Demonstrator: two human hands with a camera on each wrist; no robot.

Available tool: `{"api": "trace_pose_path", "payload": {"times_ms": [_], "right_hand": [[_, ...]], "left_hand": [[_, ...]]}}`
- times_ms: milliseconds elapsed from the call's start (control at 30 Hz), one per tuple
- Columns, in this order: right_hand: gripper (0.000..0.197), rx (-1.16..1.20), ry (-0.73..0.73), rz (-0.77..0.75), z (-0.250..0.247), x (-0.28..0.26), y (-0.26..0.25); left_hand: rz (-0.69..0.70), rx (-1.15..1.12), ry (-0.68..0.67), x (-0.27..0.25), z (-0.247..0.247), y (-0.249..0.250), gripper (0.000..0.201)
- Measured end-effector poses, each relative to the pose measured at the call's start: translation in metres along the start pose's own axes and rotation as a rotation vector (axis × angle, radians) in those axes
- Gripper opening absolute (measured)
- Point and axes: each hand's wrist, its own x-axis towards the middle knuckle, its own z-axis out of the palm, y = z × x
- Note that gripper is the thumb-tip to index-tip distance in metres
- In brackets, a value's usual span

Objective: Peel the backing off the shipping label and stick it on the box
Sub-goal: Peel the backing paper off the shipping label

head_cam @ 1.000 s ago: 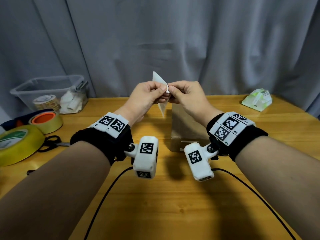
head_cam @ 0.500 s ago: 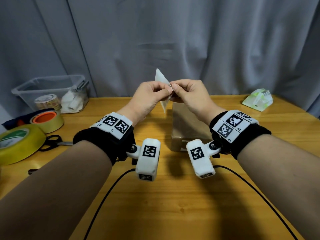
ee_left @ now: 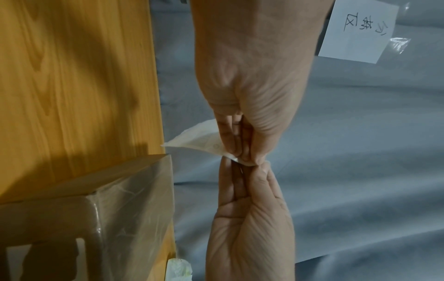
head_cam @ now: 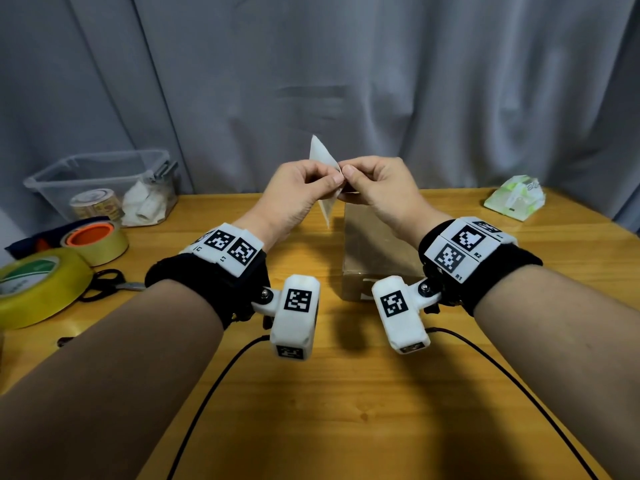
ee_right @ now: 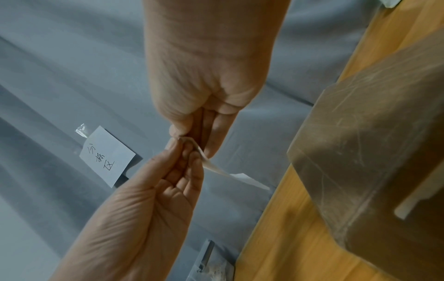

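Observation:
A small white shipping label (head_cam: 321,154) is held up in the air above the far end of the brown cardboard box (head_cam: 375,258). My left hand (head_cam: 329,183) and right hand (head_cam: 351,174) meet at the label's right edge, and each pinches it between thumb and fingers. In the left wrist view the left hand (ee_left: 240,152) and right hand (ee_left: 240,168) touch tip to tip on a corner of the label (ee_left: 199,139). The right wrist view shows the label (ee_right: 230,175) trailing down toward the tape-covered box (ee_right: 372,152). Whether the backing has parted from the label cannot be told.
At the back left stands a clear plastic bin (head_cam: 59,181). In front of it lie tape rolls (head_cam: 93,239), a big yellow roll (head_cam: 38,289) and scissors (head_cam: 107,282). A green-white packet (head_cam: 516,199) sits at the back right. A grey curtain hangs behind the table, and cables trail from both wrists.
Both hands have drifted slightly up and to the right with the label between them. The pinch on the label's edge is kept.

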Motion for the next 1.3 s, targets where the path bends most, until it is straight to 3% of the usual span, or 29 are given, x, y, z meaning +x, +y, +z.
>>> {"api": "trace_pose_path", "payload": {"times_ms": [100,400,900,1167,1300], "right_hand": [[0.028,0.035,-0.034,0.027,0.0,-0.003,-0.001],[0.009,0.09,-0.052,0.023,-0.002,-0.004,-0.004],[0.021,-0.026,0.105,0.012,0.009,-0.003,-0.004],[0.021,0.051,0.179,0.03,0.004,0.0,-0.002],[0.015,0.042,0.127,-0.005,0.002,-0.003,-0.005]], "left_hand": [[0.014,0.021,0.018,0.0,-0.001,-0.002,0.009],[0.051,0.038,0.016,0.001,-0.004,-0.002,0.009],[-0.029,0.074,0.108,0.0,0.0,-0.001,0.009],[-0.057,0.06,0.103,-0.004,-0.002,-0.002,0.009],[-0.099,0.056,0.081,-0.004,-0.002,-0.004,0.01]]}}
